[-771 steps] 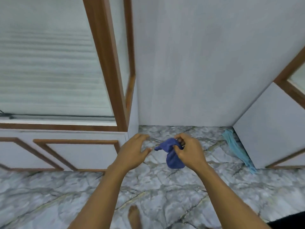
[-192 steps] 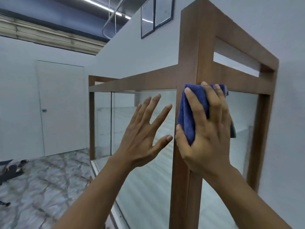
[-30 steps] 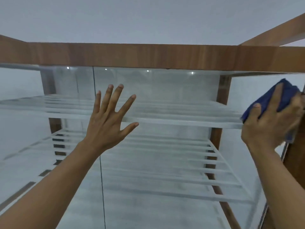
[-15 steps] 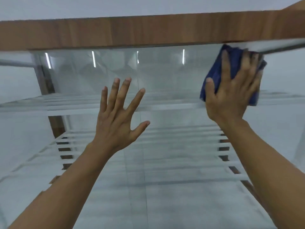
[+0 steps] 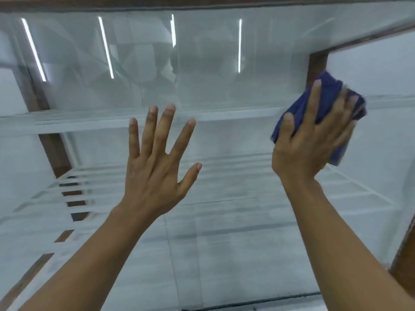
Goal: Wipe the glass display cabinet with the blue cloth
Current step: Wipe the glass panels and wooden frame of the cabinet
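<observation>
The glass display cabinet's front pane (image 5: 206, 70) fills the view, with white glass shelves behind it. My right hand (image 5: 312, 142) presses the folded blue cloth (image 5: 299, 110) flat against the glass at the right, near the dark wooden corner post (image 5: 317, 63). Its fingers lie spread over the cloth, thumb along the cloth's left edge. My left hand (image 5: 157, 169) is raised in front of the middle of the pane, fingers straight and spread, holding nothing. Whether it touches the glass is unclear.
A wooden top rail (image 5: 202, 1) runs along the upper edge. Another brown post (image 5: 52, 149) stands behind the glass at the left, and a wooden upright (image 5: 404, 254) at the lower right. Ceiling light strips reflect in the upper pane.
My right hand has slid the cloth down and to the right from under the top rail. My left hand kept its spread pose; the view has tilted slightly downward.
</observation>
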